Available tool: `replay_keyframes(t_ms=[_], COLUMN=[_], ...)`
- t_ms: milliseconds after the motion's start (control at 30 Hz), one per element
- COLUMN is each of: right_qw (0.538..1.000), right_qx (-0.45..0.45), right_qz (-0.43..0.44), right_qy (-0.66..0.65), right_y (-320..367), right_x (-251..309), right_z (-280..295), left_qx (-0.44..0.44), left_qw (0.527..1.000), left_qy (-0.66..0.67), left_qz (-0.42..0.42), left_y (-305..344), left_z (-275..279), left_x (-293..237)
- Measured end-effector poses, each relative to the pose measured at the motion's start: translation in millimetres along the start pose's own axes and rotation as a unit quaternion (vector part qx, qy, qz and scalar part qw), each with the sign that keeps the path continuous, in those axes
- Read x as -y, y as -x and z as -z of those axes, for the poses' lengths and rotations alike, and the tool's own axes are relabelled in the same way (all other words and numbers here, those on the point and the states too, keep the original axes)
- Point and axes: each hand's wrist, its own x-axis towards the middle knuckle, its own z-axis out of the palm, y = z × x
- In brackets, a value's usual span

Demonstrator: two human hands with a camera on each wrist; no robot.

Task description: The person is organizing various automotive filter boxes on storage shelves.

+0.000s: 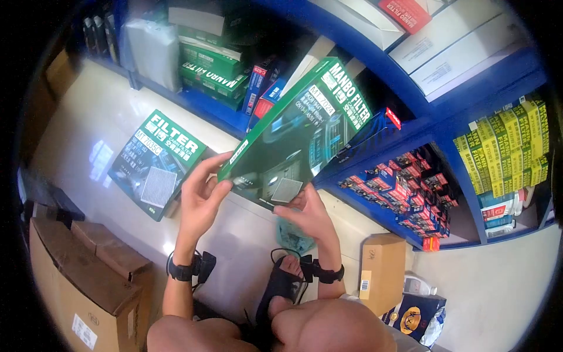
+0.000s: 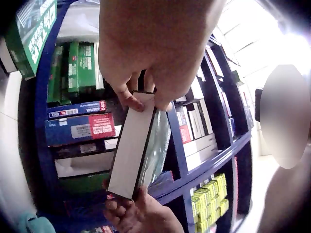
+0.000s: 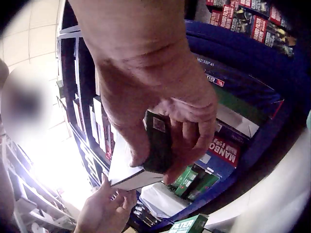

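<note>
Both hands hold up a green cabin filter box [image 1: 299, 135] printed "MANBO FILTER", tilted with its printed face toward the head camera. My left hand [image 1: 202, 190] grips its lower left corner, thumb on the front edge. At the lower right corner, my right hand [image 1: 308, 214] pinches it with the thumb near the printed filter picture. The left wrist view shows a plain white narrow side of the box [image 2: 130, 150] between the two hands. A dark end of the box [image 3: 159, 145] sits between thumb and fingers of the right hand in the right wrist view.
A second green filter box [image 1: 155, 164] lies on the pale floor to the left. Blue shelving [image 1: 346, 170] with boxed filters stands ahead and right, close behind the held box. Cardboard cartons [image 1: 88, 287] stand at lower left, another carton [image 1: 382, 273] at right beside a dark blue bag [image 1: 410, 317].
</note>
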Motion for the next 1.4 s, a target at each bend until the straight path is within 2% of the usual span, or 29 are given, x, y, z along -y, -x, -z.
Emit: replay_keyframes(t_ms=[67, 200, 267, 300, 367, 433, 467, 533, 600, 733, 767, 867, 933, 1000, 1067, 1133, 1167, 1400], right_qw=[0.998, 0.999, 0.995, 0.995, 0.991, 0.995, 0.997, 0.995, 0.992, 0.988, 0.987, 0.986, 0.985, 0.977, 0.969, 0.955, 0.957, 0.936], right_qx=[0.006, -0.007, -0.037, -0.037, -0.033, -0.018, -0.006, 0.007, 0.019, -0.005, -0.023, -0.054, -0.070, -0.114, -0.139, -0.207, -0.220, -0.255], right_qz=[0.009, 0.017, 0.069, 0.069, 0.124, 0.099, 0.076, 0.083, 0.089, 0.104, 0.114, 0.129, 0.132, 0.161, 0.179, 0.185, 0.153, 0.147], right_qy=[-0.064, -0.043, -0.067, -0.068, -0.049, -0.013, 0.025, 0.057, 0.087, 0.118, 0.110, 0.095, 0.087, 0.077, 0.103, 0.106, 0.111, 0.192], right_y=[3.0, 10.6, 12.4, 11.2, 7.7, 7.2, 6.5, 3.3, 1.8, -5.5, -7.8, -13.4, -16.8, -22.4, -26.8, -30.9, -31.1, -37.4], right_x=[2.5, 21.8, 23.6, 24.8, 26.6, 26.7, 26.4, 11.2, 6.9, 11.6, 11.7, 22.4, 36.0, 51.3, 66.4, 78.1, 87.0, 134.0], right_z=[4.8, -5.0, -13.2, -14.9, -16.6, -17.4, -17.7, -25.0, -39.5, -68.1, -71.7, -76.6, -78.0, -79.0, -80.7, -84.2, -85.3, -105.3], left_qx=[0.005, 0.004, -0.021, -0.035, -0.038, -0.045, -0.046, -0.048, -0.061, -0.054, -0.075, -0.055, -0.065, -0.082, -0.101, -0.065, -0.058, -0.028], left_qw=[1.000, 0.999, 0.999, 0.999, 0.999, 0.998, 0.999, 0.999, 0.994, 0.990, 0.981, 0.987, 0.989, 0.995, 0.993, 0.997, 0.998, 0.999], left_qy=[0.012, -0.028, -0.011, -0.021, -0.025, -0.028, -0.020, -0.014, 0.002, 0.016, 0.027, 0.061, 0.036, 0.021, 0.027, 0.025, 0.025, 0.038], left_qz=[-0.014, -0.047, -0.037, -0.033, -0.030, -0.026, -0.006, 0.016, 0.095, 0.127, 0.176, 0.142, 0.129, 0.054, 0.055, 0.012, -0.019, -0.007], left_y=[-8.4, -11.8, -11.8, -11.6, -8.4, 1.1, 8.4, 23.0, 37.4, 52.2, 56.9, 48.9, 39.7, 24.9, 14.0, 4.7, -0.7, -34.2], left_z=[-4.7, -2.5, -3.1, -4.6, -0.2, 12.4, 22.8, 39.4, 53.2, 70.6, 71.5, 68.0, 61.4, 42.6, 33.0, 31.1, 28.5, 24.7], left_x=[-8.2, -14.2, -13.6, -15.1, -9.7, 3.1, 14.1, 32.0, 46.8, 77.3, 75.2, 71.0, 68.3, 46.8, 38.7, 36.5, 35.3, 34.6])
